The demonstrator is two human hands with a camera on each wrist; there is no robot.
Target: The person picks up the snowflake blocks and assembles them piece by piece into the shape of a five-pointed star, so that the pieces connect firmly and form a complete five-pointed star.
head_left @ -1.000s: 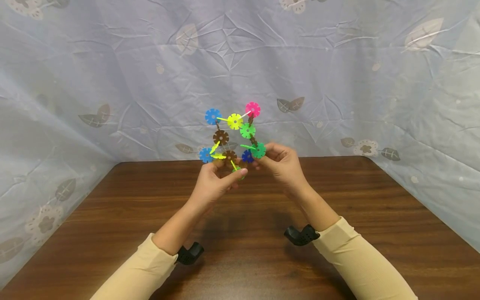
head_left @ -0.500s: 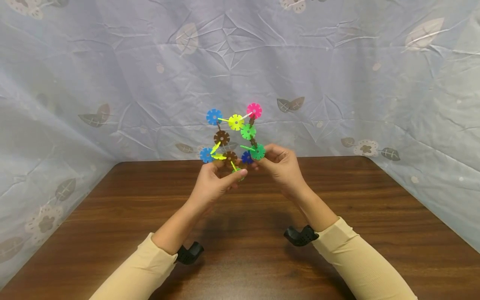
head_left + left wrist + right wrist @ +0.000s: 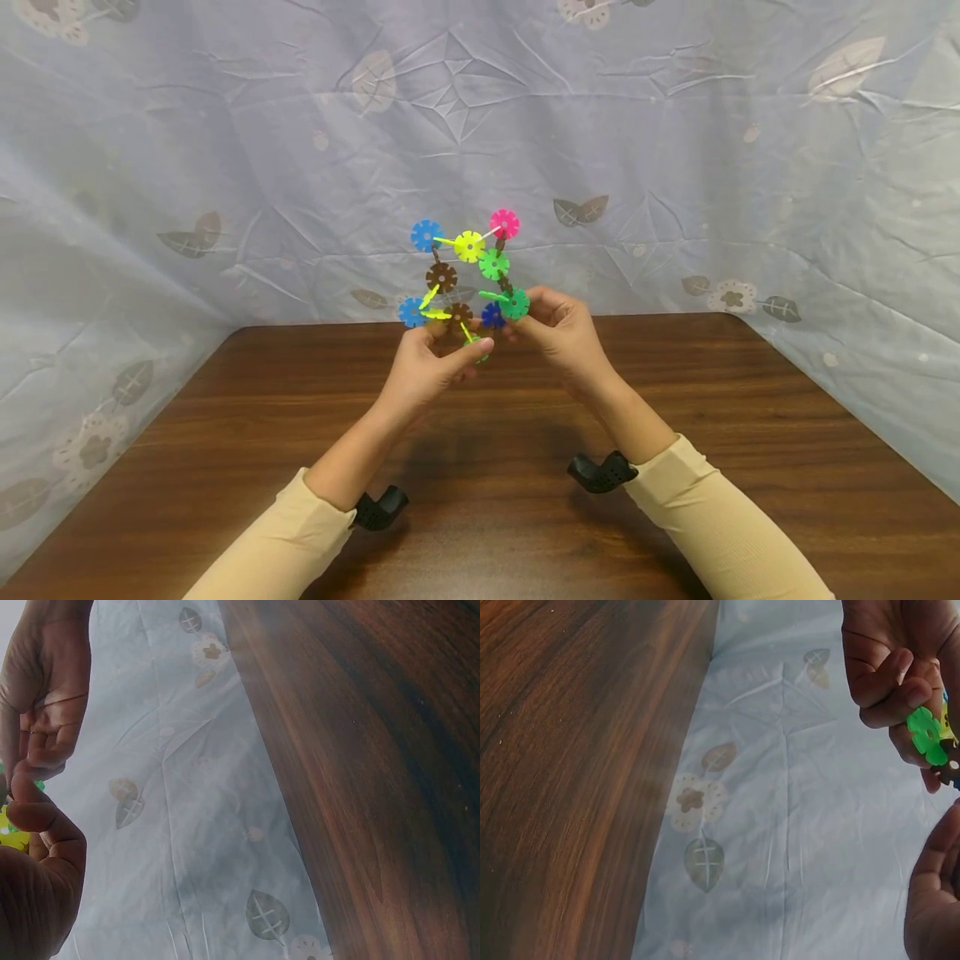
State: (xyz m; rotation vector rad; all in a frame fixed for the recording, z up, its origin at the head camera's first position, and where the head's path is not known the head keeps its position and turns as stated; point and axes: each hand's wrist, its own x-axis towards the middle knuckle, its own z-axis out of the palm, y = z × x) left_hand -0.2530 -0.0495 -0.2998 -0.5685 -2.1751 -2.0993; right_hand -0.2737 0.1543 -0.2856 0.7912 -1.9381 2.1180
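Both hands hold up a loop of notched plastic building discs, linked edge to edge, above the table. In the head view a yellow disc [image 3: 462, 250] and a pink disc [image 3: 497, 218] are at its top, with a light blue disc [image 3: 420, 229] at upper left. My left hand [image 3: 420, 371] pinches the lower left, its thumb on a light green disc [image 3: 482, 357] below a brown disc [image 3: 453, 310]. The right hand [image 3: 570, 337] grips the lower right, at a green disc [image 3: 521, 310] beside a dark blue disc [image 3: 489, 320]. Some fingers are hidden behind the discs.
Beneath the hands lies a dark brown wooden table [image 3: 480, 500]. A pale curtain [image 3: 300, 167] with leaf and flower prints hangs around its back and sides. Each wrist carries a black mount, one at the left sleeve [image 3: 277, 533], the other at the right sleeve [image 3: 712, 517].
The top of the disc loop sits very slightly lower than one second ago, after a small sway right and back left. Both hands keep their grips in nearly the same place.
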